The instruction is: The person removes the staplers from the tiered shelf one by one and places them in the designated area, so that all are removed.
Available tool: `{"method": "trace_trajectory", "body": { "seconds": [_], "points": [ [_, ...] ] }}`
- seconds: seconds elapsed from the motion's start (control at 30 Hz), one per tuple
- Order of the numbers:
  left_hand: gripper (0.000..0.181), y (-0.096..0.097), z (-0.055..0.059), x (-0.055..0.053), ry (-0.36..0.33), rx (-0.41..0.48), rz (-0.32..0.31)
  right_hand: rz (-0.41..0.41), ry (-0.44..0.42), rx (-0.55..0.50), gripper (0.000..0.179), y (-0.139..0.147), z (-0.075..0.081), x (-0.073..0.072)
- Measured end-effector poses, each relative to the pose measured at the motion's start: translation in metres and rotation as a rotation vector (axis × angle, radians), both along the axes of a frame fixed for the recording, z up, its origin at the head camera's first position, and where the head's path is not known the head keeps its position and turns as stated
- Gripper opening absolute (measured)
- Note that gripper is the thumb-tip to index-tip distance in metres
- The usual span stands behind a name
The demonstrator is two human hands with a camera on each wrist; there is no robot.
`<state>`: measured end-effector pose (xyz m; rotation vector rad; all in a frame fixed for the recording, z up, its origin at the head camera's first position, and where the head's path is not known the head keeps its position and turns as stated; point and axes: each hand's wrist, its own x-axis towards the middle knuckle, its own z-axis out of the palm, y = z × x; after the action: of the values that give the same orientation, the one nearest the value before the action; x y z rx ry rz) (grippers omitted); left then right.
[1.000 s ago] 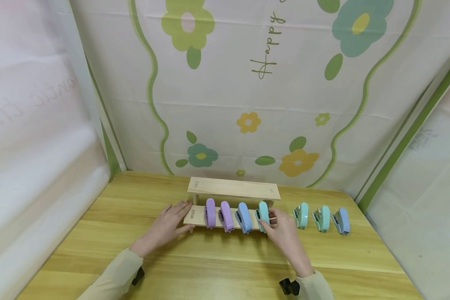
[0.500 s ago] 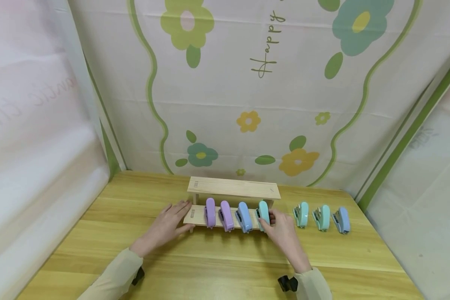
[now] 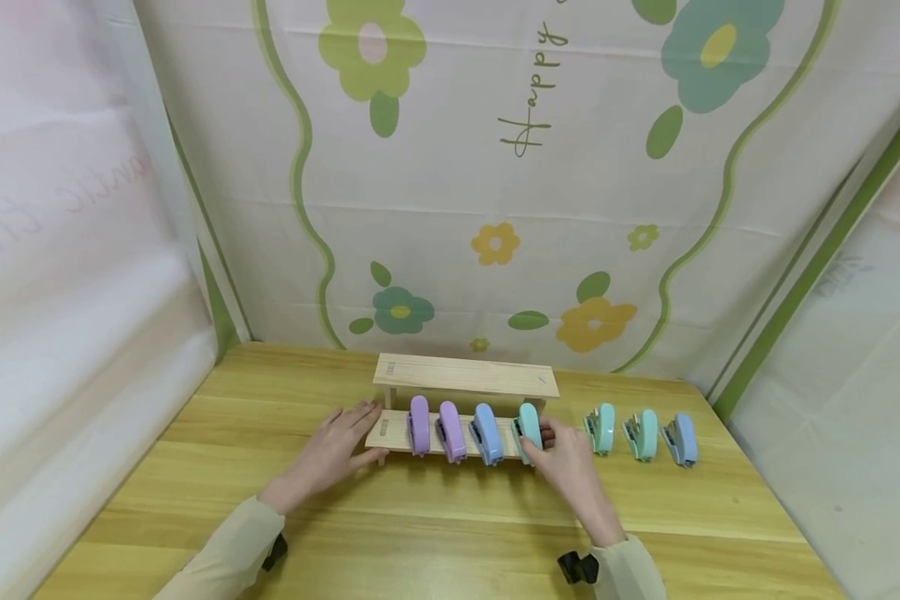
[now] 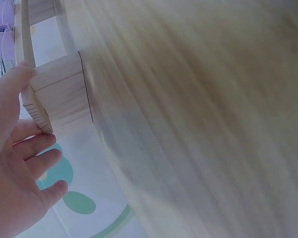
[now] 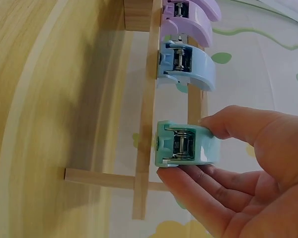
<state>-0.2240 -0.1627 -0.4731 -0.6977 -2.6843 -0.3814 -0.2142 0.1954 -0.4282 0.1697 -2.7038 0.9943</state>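
A two-step wooden shelf [image 3: 465, 375] stands on the table. My left hand [image 3: 328, 450] grips the left end of its lower step [image 3: 397, 429], thumb at the front edge and fingers behind in the left wrist view. On that step, from the left, are a purple stapler [image 3: 420, 427], a lilac stapler [image 3: 452, 433] and a light blue stapler [image 3: 487, 435]. At the step's right end my right hand [image 3: 570, 467] pinches a mint green stapler [image 5: 206, 144] between thumb and fingers. Seen from the right wrist, its base is right at the board.
To the right of the shelf, a mint stapler [image 3: 606, 428], another mint stapler [image 3: 647, 435] and a light blue stapler [image 3: 686, 439] lie in a row on the wooden table [image 3: 420, 533]. A flowered cloth [image 3: 435, 183] hangs behind, with cloth walls at both sides.
The mint stapler in my right hand has shifted very slightly right along the step. My left hand keeps its place on the shelf.
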Motion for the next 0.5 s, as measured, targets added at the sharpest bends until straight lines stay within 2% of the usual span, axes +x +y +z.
{"method": "trace_trajectory", "body": {
  "seconds": [0.5],
  "points": [
    [0.071,-0.001,-0.002,0.001,0.03,0.008,-0.007,-0.07,0.026,0.01,0.025,0.021,0.009,0.012]
  ]
}}
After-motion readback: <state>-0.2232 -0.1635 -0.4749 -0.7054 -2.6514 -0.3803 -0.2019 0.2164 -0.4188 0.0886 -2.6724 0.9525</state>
